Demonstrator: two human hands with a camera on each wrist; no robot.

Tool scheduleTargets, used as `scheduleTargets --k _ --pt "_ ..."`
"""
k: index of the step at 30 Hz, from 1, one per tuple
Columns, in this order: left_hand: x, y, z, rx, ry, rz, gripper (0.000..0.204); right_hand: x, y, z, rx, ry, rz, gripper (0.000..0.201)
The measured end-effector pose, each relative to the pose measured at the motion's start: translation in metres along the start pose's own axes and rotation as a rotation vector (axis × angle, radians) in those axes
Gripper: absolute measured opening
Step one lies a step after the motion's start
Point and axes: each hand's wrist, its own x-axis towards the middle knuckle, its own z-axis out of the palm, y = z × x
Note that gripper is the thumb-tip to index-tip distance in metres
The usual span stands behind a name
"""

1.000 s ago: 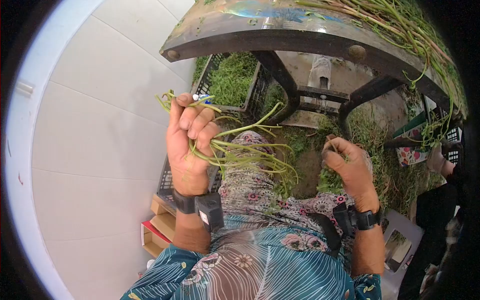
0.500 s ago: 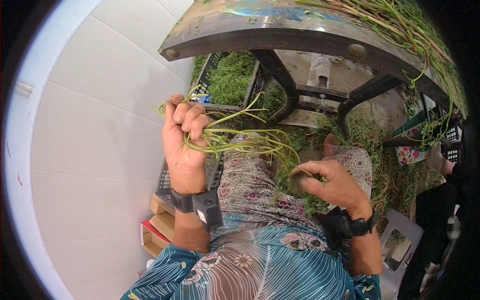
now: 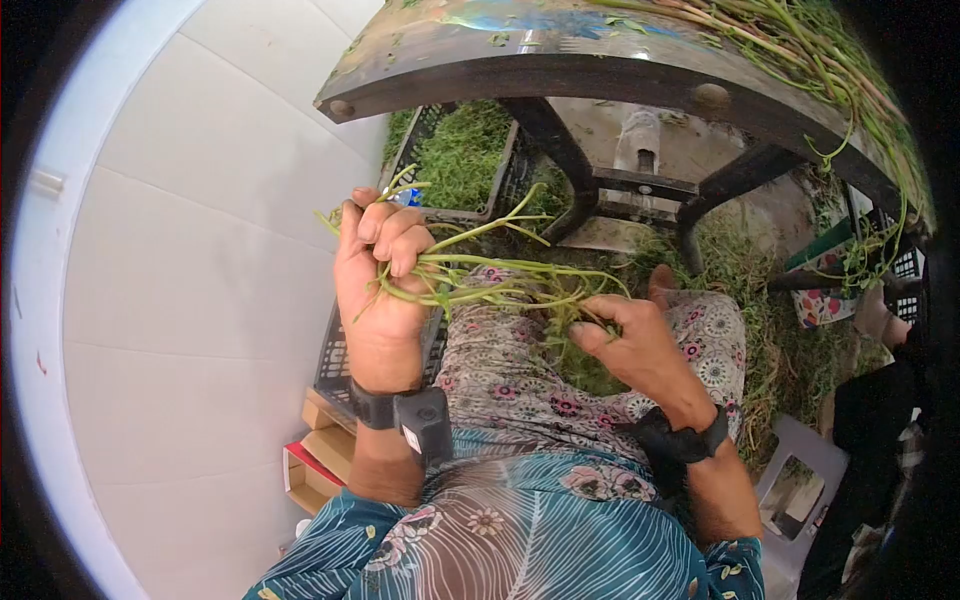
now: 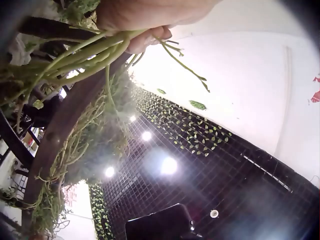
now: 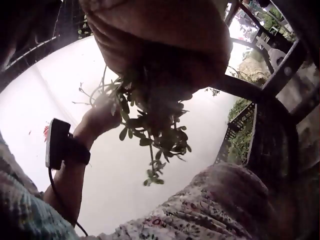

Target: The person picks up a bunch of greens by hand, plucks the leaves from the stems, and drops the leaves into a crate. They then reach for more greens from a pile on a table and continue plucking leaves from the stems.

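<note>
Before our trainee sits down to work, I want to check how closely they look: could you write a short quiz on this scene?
1. Multiple choice. What are the fingers of the left hand curled round?
A) a knife handle
B) green stems
C) a sheet of paper

2. Fill in the missing word. At the upper right of the head view, a pile of long stems lies on top of the ______.

3. True or false? Beyond the left hand, a black crate holds leafy greens.

Key: 1. B; 2. table; 3. true
</note>
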Motion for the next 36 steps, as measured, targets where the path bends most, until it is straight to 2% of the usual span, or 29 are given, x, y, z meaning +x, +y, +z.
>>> scheduleTargets --k 1,3,6,9,12,16,22,25,28,31,36 --pt "0.0 0.001 -0.001 0.054 0.0 0.044 0.025 -0.001 -0.001 -0.003 -0.022 0.018 -0.01 0.027" --pt "0.001 0.004 -0.006 0.158 0.001 0.129 0.025 -0.005 -0.004 -0.013 0.051 -0.075 0.023 0.027" --pt "0.0 0.0 -0.006 0.558 0.073 0.375 0.025 -0.009 -0.012 -0.026 0.088 -0.157 0.061 0.027" --pt "-0.003 -0.013 0.005 0.887 0.168 0.521 0.022 -0.009 -0.013 -0.035 0.053 -0.158 0.038 0.027" --pt "-0.006 -0.018 0.011 1.021 0.186 0.542 0.022 -0.01 -0.014 -0.041 0.055 -0.169 0.041 0.027" --pt "-0.007 -0.013 0.014 0.806 0.133 0.44 0.021 -0.01 -0.011 -0.036 0.049 -0.164 0.05 0.028" --pt "-0.004 0.002 0.003 0.534 0.076 0.313 0.019 -0.008 -0.002 -0.029 -0.006 -0.143 -0.064 0.029" --pt "-0.002 0.01 -0.001 0.381 0.009 0.258 0.017 -0.011 -0.012 -0.035 0.061 -0.32 0.02 0.028" --pt "0.0 0.015 -0.003 0.266 -0.024 0.214 0.017 -0.012 -0.015 -0.033 0.14 -0.374 0.074 0.028" --pt "0.001 0.016 -0.004 0.216 -0.037 0.171 0.016 -0.009 -0.007 -0.022 0.114 -0.294 0.013 0.028" --pt "0.001 0.016 -0.002 0.181 -0.035 0.136 0.016 -0.009 -0.006 -0.015 0.265 -0.068 0.15 0.026"
